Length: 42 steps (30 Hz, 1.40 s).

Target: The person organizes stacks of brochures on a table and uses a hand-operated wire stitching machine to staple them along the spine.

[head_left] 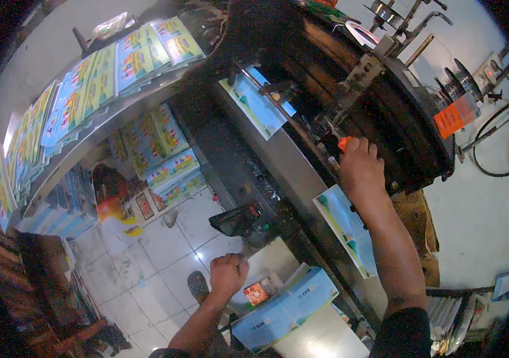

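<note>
My right hand (363, 170) reaches out to a large dark machine (380, 107), its fingers closed on a small orange thing (344, 143); the palm hides most of that thing and I cannot tell its kind. My left hand (228, 274) is curled above the tiled floor, and whatever may be inside the fingers is hidden. Under my right forearm a blue and green printed sheet (344, 227) lies on the machine's pale ledge. Another such sheet (254, 104) lies further along it. Close to me, blue printed booklets (284, 310) rest on a pale surface.
A metal table (105, 119) at the left carries overlapping rows of printed booklets (87, 89). More stacks (174, 170) stand beneath it. A black pedal-like piece (236, 221) is near the machine's foot. An orange card (457, 116) hangs at the right, by a black cable (493, 173).
</note>
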### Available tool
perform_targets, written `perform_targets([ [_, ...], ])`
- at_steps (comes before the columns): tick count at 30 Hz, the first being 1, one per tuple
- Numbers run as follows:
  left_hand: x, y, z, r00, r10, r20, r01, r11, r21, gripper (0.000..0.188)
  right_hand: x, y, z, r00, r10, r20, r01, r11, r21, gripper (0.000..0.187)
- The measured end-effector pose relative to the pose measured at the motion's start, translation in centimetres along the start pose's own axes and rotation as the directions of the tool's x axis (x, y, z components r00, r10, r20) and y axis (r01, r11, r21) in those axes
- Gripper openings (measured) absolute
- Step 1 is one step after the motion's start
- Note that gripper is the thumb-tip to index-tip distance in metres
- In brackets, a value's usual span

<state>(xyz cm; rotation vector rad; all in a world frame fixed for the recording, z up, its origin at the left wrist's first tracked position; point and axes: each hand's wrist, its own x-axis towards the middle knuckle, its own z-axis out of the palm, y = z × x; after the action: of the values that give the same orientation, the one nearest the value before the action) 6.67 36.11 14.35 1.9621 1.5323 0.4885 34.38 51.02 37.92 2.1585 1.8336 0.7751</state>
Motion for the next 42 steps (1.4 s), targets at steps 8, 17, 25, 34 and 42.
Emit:
perform_targets([
  [8, 0.0, -0.6, 0.3, 0.999, 0.032, -0.016, -0.032, 0.999, -0.011, 0.034, -0.5, 0.1, 0.1, 0.998, 0.058, -0.005, -0.057, 0.992, 0.111, 0.023],
  [17, 0.0, -0.3, 0.0, 0.998, 0.044, -0.038, -0.045, 0.999, -0.021, 0.035, -0.9, -0.3, 0.4, 0.993, 0.112, -0.033, -0.106, 0.984, 0.144, 0.024],
  [25, -0.1, 0.1, -0.3, 1.000, -0.017, -0.002, 0.017, 1.000, -0.006, 0.030, 0.1, -1.1, -2.0, 0.981, 0.095, 0.171, -0.115, 0.987, 0.112, 0.030],
  [34, -0.2, -0.4, 0.0, 1.000, -0.002, -0.009, 0.002, 1.000, -0.014, 0.034, -0.9, -0.5, 0.0, 0.992, 0.125, 0.005, -0.124, 0.986, 0.109, 0.022],
  [42, -0.3, -0.4, 0.1, 0.999, -0.032, 0.001, 0.032, 0.998, 0.046, 0.033, -0.4, -0.7, -0.7, 0.992, 0.111, 0.055, -0.116, 0.989, 0.089, 0.021],
])
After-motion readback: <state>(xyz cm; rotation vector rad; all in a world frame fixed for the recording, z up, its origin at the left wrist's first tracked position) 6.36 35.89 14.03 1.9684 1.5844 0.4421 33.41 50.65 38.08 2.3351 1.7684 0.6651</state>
